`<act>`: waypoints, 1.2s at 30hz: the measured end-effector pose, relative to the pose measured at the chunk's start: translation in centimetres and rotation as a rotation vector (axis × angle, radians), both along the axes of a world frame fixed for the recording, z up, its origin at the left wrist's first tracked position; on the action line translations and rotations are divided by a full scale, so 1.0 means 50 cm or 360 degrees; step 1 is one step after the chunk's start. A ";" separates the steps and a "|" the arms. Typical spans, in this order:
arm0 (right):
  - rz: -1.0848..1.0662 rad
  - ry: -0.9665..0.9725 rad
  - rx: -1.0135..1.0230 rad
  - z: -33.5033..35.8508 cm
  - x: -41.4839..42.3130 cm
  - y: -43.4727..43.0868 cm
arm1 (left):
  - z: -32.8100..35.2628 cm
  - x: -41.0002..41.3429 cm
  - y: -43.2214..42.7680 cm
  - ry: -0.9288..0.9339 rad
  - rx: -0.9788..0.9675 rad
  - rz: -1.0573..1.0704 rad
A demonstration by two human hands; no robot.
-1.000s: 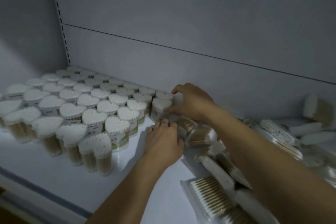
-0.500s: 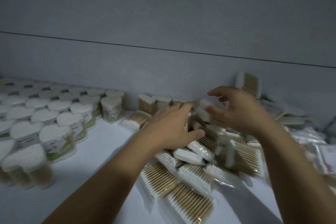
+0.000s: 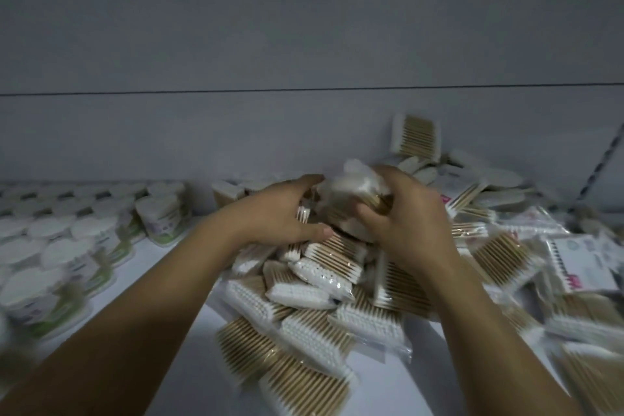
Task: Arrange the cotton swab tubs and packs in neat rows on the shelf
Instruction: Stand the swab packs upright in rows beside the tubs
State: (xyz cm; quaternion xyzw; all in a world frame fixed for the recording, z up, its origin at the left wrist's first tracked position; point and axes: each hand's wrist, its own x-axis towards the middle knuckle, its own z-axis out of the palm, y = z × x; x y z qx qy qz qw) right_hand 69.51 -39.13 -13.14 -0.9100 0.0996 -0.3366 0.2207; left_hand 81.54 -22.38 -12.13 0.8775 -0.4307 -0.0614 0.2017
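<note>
Lifting one pack (image 3: 354,187) off the top of the pile (image 3: 334,267) looks to be the step in hand. The right hand (image 3: 408,226) has its fingers curled round that pack, which is blurred, just above the pile's crest. The left hand (image 3: 280,213) lies on the pile's left slope with its fingertips at the pack's edge; whether it grasps the pack I cannot tell. The pile is loose, with packs slanting every way across the shelf (image 3: 182,267). The tubs (image 3: 162,213) stand in rows left of the pile, the nearest only just apart from its edge. The risk, I judge, is a slide: pulling the pack from the top may drag its plastic-wrapped neighbours down the near slope toward the front of the shelf, or leftward into the tubs, knocking the end row out of line. A propped pack (image 3: 417,138) leaning on the wall behind the pile could topple too.
</note>
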 end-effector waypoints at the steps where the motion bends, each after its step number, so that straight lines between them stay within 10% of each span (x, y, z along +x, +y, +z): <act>1: -0.0011 -0.0143 0.0184 0.004 -0.009 -0.007 | -0.001 0.000 -0.003 -0.0080 0.0023 0.0025; 18: -0.0225 -0.0564 0.0679 0.007 -0.037 -0.055 | -0.001 -0.014 -0.088 -0.0412 0.0298 0.0087; 36: -0.0176 -0.0448 0.0461 0.013 -0.042 -0.034 | 0.118 0.004 -0.050 -0.0368 -0.0917 0.0462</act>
